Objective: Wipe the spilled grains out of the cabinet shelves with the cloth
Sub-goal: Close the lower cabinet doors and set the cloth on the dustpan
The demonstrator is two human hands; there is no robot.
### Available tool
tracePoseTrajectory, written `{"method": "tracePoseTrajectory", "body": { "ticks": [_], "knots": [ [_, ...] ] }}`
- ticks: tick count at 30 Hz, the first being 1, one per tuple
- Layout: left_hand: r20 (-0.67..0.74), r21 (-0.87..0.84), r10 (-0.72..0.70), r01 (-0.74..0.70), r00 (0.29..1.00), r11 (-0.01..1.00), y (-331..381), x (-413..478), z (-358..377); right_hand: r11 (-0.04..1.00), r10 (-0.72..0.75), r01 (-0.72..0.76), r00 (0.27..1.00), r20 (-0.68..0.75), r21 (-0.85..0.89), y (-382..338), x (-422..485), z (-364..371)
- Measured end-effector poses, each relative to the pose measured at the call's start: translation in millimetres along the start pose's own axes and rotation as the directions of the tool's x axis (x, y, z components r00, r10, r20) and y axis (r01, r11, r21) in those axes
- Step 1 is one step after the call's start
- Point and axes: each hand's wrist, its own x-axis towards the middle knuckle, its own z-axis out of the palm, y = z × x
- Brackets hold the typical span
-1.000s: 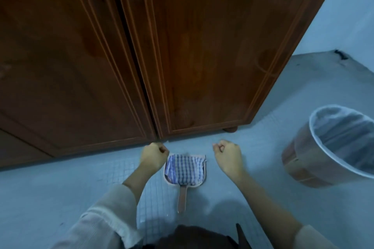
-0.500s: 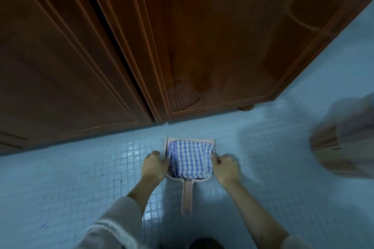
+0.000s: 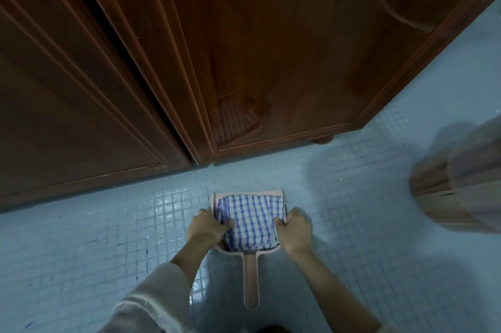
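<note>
Left hand [image 3: 207, 228]: fingers curled at the left edge of the cloth [image 3: 250, 221], thumb laid over onto the fabric, pinching that edge. Right hand [image 3: 294, 229]: fingers curled tight against the right edge, gripping likewise. Cannot tell whether either hand also catches the dustpan wall underneath.

Cloth lies directly between the two hands, touching both, neither hand nearer. It sits inside the pink dustpan [image 3: 250, 278], which rests on the blue tiled floor [image 3: 108, 224] just in front of the cabinet doors [image 3: 271, 61]. Pan handle points back toward the person; pan mouth faces the cabinet. Cloth is folded into a rough, thick pad, slightly longer along the handle line than across.

Looks: blue-and-white check, soft, rumpled at the corners, a frayed thread at the far right corner. Likely limp once lifted.

Doors are shut, a dark gap between them; no shelves or grains visible. Judgement: wiping not begun; the lift goes straight up, then the doors need opening. Blurred bin [image 3: 461, 197] stands well apart to the right.
</note>
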Motion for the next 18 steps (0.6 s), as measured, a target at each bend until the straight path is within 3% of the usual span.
{"method": "tracePoseTrajectory", "body": {
  "ticks": [9, 18],
  "knots": [
    [-0.047, 0.003, 0.086, -0.086, 0.995, 0.996, -13, -28, -18, 0.991, -0.094, 0.09, 0.995, 0.038, 0.103, -5, -25, -17],
    [-0.162, -0.284, 0.214, -0.253, 0.963, 0.925, -38, -129, -112, 0.927, -0.302, 0.325, 0.943, -0.142, 0.187, -67, -129, -83]
  ]
}}
